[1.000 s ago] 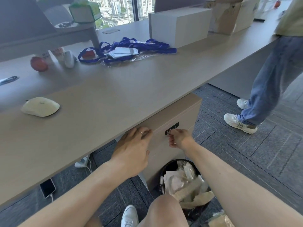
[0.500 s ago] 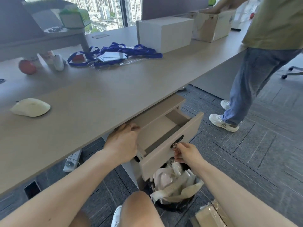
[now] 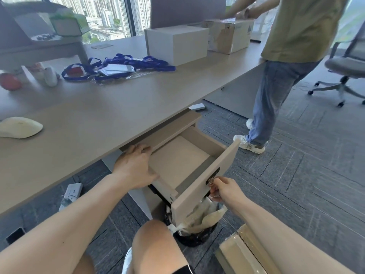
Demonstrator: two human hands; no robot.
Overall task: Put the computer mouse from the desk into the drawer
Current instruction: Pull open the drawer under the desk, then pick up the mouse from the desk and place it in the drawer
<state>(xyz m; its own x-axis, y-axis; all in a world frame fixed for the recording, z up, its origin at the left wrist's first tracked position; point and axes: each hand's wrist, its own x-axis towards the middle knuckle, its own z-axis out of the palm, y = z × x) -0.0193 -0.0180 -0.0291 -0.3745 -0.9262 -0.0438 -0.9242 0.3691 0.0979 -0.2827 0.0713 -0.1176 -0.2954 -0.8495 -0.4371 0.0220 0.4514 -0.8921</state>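
A cream computer mouse (image 3: 19,127) lies on the grey desk (image 3: 94,119) at the far left. Under the desk edge, the top drawer (image 3: 209,175) of a beige cabinet is pulled wide open and looks empty inside. My right hand (image 3: 223,189) pinches the small metal key in the lock on the drawer front. My left hand (image 3: 134,167) rests flat on the cabinet's top edge beside the drawer's left wall, fingers spread, holding nothing. The mouse is far to the left of both hands.
A black bin (image 3: 197,224) full of wrappers stands below the drawer front. A person in jeans (image 3: 270,95) stands at the desk's right end by cardboard boxes (image 3: 229,34). Blue lanyards (image 3: 118,66), a white box (image 3: 175,43), a power strip (image 3: 71,192) and an office chair (image 3: 343,72) are around.
The drawer went from shut to wide open, drawn toward me by my right hand on the key. My left hand stayed on the cabinet top. The standing person moved closer along the desk.
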